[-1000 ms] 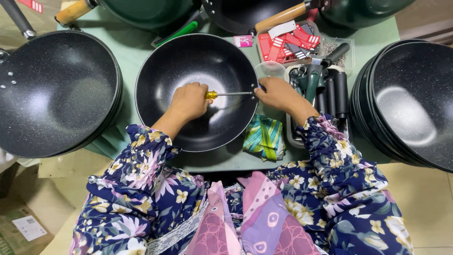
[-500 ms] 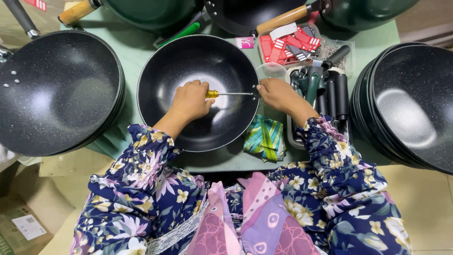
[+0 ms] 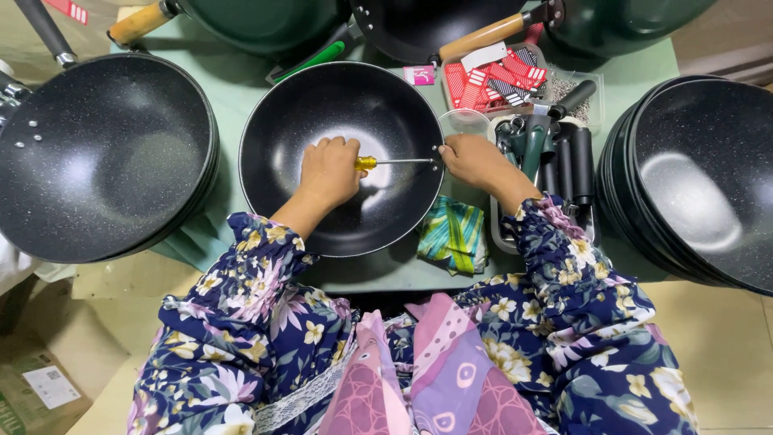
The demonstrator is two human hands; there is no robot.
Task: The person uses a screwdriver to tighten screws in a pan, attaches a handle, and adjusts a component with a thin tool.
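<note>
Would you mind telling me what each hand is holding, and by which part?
The left hand grips a screwdriver by its yellow handle, inside the black wok. The right hand rests on the wok's right rim at the screwdriver's tip; what it grasps there is hidden.

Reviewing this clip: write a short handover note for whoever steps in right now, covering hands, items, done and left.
Left hand: gripping the yellow-handled screwdriver inside the black wok, tip at its right wall.
Right hand: at the wok's right rim, outside, opposite the tip.
Black handles lie in the tray to the right; bare wok bodies are stacked beyond.
Done: screwdriver set to the wall.
Left: whether a handle is fastened cannot be seen.
</note>
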